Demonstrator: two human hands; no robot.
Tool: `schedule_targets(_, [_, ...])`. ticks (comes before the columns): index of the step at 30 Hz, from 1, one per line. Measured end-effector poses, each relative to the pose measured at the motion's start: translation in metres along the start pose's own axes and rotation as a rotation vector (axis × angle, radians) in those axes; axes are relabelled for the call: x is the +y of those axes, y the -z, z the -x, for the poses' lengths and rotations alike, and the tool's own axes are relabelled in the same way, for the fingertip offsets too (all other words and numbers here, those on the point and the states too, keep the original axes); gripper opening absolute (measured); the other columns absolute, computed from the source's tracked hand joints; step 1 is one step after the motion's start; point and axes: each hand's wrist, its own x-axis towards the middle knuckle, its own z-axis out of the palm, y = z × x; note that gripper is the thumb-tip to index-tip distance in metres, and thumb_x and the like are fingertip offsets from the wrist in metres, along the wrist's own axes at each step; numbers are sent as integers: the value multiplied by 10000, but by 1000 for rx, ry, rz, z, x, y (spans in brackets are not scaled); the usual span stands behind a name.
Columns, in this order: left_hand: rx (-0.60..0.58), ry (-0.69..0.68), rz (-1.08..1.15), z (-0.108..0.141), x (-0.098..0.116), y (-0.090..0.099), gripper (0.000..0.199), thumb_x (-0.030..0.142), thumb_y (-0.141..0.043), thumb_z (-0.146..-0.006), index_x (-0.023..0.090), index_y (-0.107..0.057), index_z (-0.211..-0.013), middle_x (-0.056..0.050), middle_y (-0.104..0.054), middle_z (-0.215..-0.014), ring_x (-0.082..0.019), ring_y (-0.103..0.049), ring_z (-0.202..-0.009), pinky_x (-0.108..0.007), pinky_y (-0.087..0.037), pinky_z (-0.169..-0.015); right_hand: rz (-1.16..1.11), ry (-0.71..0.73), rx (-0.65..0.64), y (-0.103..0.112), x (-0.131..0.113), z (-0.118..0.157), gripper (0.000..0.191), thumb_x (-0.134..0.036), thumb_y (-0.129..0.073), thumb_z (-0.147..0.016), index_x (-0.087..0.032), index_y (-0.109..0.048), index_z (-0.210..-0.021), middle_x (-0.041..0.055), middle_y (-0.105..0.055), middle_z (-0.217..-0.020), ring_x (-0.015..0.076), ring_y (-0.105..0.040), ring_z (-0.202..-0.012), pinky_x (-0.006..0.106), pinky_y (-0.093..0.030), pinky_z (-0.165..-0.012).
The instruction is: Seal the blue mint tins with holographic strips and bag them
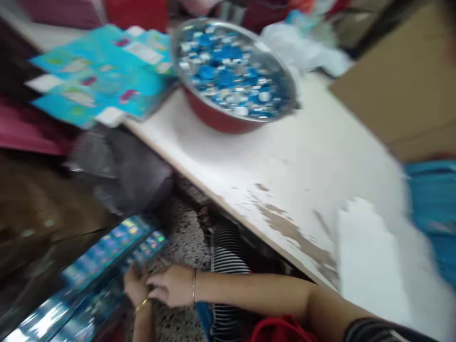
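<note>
At the lower left, my left hand (136, 285) reaches to the edge of a row of blue packs with shiny pieces (142, 249). Its fingers are smeared by motion, so I cannot tell whether it grips a pack. A gold bracelet is on that wrist. My right hand (174, 286) comes across from the right, its fingertips close to my left wrist. Its thumb and fingers are a little apart, and I see nothing between them. More glossy blue packs (50, 316) lie below and left of my hands.
A worn white table (228, 164) slants across the view. On it stand a red-sided metal bowl (217, 116) full of blue and silver pieces, printed blue cards (107, 76) and a white sheet (370, 266). Cardboard (406, 85) and a blue container (432, 194) are at right; a grey bag (131, 166) hangs left.
</note>
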Motion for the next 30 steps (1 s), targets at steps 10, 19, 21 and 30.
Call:
schedule_targets(10, [-367,-1739,448,248,294,43,320,309,-610,-864,201,-587,-1164,-105,-653,-1140,-235,-593,-1101,-418,-476,-968,-40,-209,1678,80,26,412,232,-404,-545,-909,-198,-632,-848,31,-655,-766,153,-611,-743,300,-515,-707])
schedule_targets(19, [-636,-2122,-135,370,325,-13,385,271,-671,-804,126,-601,-1153,-188,-606,-1274,-334,-527,-1253,-488,-449,-1039,-508,-250,1840,-18,113,528,356,-533,-600,-822,-181,-653,-808,27,-632,-752,163,-587,-748,306,-481,-715])
schedule_targets(21, [-689,-2105,-164,371,332,-6,349,307,-648,-827,144,-616,-1133,-167,-604,-1287,-320,-528,-1255,-466,-465,-1029,-631,-190,1788,-31,123,531,368,-548,-605,-809,-183,-656,-811,21,-632,-746,155,-586,-735,308,-486,-729])
schedule_targets(30, [-1158,-1709,-311,382,401,18,328,424,-459,-926,182,-673,-867,-23,-686,-801,-149,-629,-774,-259,-486,-717,-541,-101,1606,-41,149,543,332,-475,-559,-866,-204,-653,-1032,76,-654,-992,192,-608,-894,372,-513,-813])
